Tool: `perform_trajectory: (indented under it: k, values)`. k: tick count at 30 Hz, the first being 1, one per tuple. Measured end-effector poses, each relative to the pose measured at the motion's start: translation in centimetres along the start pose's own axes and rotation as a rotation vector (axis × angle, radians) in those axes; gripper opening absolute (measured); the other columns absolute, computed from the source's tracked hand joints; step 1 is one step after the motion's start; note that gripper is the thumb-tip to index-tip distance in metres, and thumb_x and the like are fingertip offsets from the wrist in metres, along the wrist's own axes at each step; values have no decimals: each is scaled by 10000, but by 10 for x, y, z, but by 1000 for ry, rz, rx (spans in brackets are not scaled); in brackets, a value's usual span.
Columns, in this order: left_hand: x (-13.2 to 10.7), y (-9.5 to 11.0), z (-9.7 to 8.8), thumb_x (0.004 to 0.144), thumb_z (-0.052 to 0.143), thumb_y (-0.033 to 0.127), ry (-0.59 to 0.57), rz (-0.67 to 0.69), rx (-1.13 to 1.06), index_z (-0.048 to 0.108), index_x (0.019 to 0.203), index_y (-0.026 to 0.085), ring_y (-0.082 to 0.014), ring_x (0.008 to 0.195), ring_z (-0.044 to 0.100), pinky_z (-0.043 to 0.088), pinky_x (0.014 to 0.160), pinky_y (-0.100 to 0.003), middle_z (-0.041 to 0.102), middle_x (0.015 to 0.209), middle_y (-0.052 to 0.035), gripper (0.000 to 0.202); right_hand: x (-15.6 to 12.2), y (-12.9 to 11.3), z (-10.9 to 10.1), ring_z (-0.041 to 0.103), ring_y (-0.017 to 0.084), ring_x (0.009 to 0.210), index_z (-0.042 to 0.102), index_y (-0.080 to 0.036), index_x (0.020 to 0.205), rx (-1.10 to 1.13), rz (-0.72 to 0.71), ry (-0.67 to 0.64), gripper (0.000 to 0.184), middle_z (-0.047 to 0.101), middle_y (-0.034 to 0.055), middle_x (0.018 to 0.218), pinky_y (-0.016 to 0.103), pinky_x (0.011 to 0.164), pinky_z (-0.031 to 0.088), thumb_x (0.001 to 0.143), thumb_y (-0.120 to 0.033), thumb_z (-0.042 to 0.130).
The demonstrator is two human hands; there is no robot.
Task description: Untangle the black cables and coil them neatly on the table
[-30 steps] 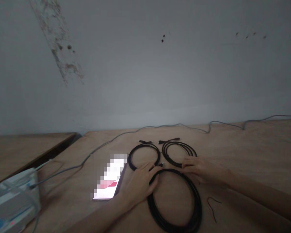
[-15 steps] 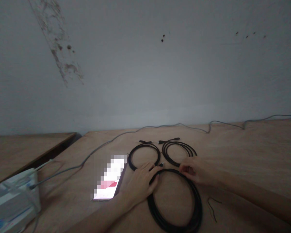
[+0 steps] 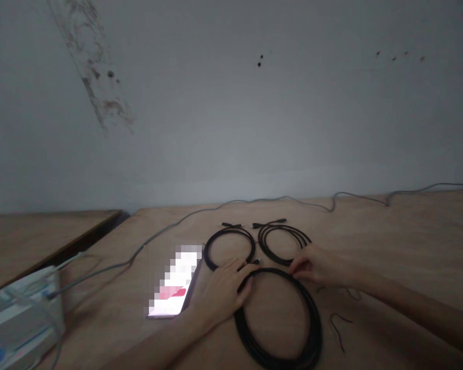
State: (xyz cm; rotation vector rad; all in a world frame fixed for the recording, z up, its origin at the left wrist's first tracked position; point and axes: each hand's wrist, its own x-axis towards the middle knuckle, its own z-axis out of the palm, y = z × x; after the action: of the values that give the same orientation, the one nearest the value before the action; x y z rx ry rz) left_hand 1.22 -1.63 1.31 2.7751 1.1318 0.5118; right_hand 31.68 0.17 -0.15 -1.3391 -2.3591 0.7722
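Head view: one large black cable coil (image 3: pixel 315 329), rim grasped by left hand (image 3: pixel 226 288). Right hand (image 3: pixel 318 264): fingertips curled at coil's far edge; whether gripping, I cannot tell. Small cable coil (image 3: pixel 207 253), just beyond left fingers; second small coil (image 3: pixel 261 242), beyond right fingers. Step, I judge: steadying coil for fingertip work. Next move calls for precise pinching, coil unshifted.

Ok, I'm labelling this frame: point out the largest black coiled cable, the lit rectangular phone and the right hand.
Largest black coiled cable (image 3: pixel 315 329), head view: right side of its ring.
Lit rectangular phone (image 3: pixel 176 281), head view: middle of its screen.
Right hand (image 3: pixel 316 264), head view: back of the hand.
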Motion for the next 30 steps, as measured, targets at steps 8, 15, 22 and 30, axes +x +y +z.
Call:
perform_trajectory:
  k: [8,15,22,30]
  values:
    - [-1,0,1,999,531,199,17,4,6,636,1321,269,-268,1134,644,534,982,-426,690,1182,-74,346,-9,-11,-5,690,197,762,806,-237,1027,-116,-132,54,240,785,50,901,271,690,498,871,-195,628]
    - [-1,-2,4,1003,525,202,32,2,-7,631,1329,267,-270,1148,639,530,995,-438,686,1206,-75,350,-13,-18,-7,664,187,811,757,-211,1036,-168,-219,86,234,754,63,971,282,750,492,905,-174,567]
    - [-2,-3,4,1005,525,208,11,8,10,619,1344,276,-274,1153,635,531,990,-443,683,1207,-71,359,-8,-11,-2,685,222,869,786,-228,1024,-234,-244,58,257,759,73,954,336,833,498,897,-153,576]
    - [-2,-4,4,996,549,204,17,11,7,602,1371,295,-271,1176,624,521,1007,-435,666,1237,-65,389,-7,-35,-8,692,252,885,764,-200,938,-353,-171,5,224,750,98,957,343,799,519,920,-162,543]
